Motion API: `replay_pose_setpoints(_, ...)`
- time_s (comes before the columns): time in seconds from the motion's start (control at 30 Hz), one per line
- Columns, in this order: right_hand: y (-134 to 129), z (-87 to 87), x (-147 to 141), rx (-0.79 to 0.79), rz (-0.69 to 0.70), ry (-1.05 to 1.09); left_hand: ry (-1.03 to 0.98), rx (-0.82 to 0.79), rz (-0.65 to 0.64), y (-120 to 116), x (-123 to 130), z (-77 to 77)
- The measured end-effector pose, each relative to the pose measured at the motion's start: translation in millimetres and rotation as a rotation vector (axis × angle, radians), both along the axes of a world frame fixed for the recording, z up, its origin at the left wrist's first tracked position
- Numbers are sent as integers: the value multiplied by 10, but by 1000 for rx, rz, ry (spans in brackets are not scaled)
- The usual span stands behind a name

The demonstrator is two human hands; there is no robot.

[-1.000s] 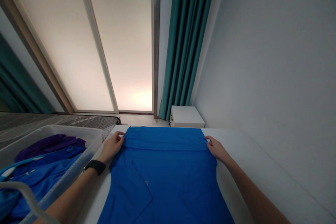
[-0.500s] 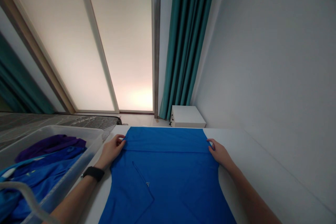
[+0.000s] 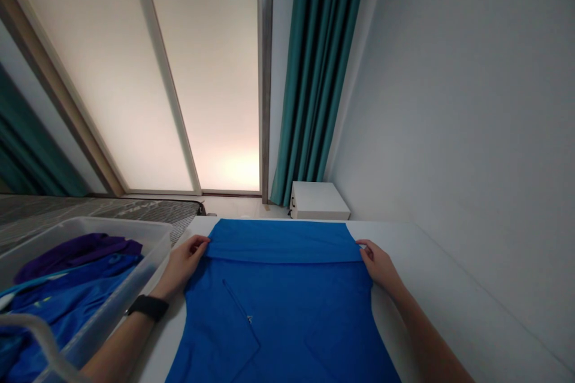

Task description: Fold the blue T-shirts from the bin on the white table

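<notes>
A blue garment (image 3: 283, 317) lies spread over the white table (image 3: 404, 311), its sides curving inward. Along its far end runs a folded-over band (image 3: 283, 242) with a straight near edge. My left hand (image 3: 188, 257), wearing a black wristband, pinches the left end of that band between thumb and fingers. At the opposite end, my right hand (image 3: 375, 260) grips the band's corner the same way. A thin slanting line with a small metal piece (image 3: 250, 318), perhaps a zip, shows on the garment's left half. The garment's near end runs out of view.
To the left stands a clear plastic bin (image 3: 157, 245) holding blue clothes (image 3: 76, 293) and a purple cloth (image 3: 81, 254); its pale handle (image 3: 40, 329) arches at the near side. Past the table are a small white cabinet (image 3: 317, 200), a teal curtain (image 3: 314, 84) and a grey-covered surface (image 3: 112, 206).
The band's near edge has come slightly toward me and stands out more, with both hands still at its ends. The left hand has shifted a little left. The view has moved slightly.
</notes>
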State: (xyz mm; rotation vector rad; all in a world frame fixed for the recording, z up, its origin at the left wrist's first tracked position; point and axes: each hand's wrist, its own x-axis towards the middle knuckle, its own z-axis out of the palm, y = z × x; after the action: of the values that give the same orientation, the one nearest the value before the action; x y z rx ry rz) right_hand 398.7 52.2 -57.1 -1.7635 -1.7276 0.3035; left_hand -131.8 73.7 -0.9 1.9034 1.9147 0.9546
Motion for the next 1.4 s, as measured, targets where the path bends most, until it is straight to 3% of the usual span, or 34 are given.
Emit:
replay_pose_setpoints(0.23, -2, -131, -28, -2, -7, -82, 193, -84, 0, -53, 35, 41)
replay_pose_setpoints(1.07, 0, -127, -9, -7, -36, -154, 184, -99, 33, -26, 3, 49)
replay_pose_setpoints(1.27, -66, 79, -184, 96, -69, -216, 134, -91, 17, -27, -35, 24)
replay_pose_setpoints(1.33, -94, 210, -393, 129, 0, -197, 85, -75, 10, -29, -48, 1)
replay_pose_setpoints(1.4, -128, 355, -698, 92, 152, -193, 16, -43, 10, -35, -46, -19)
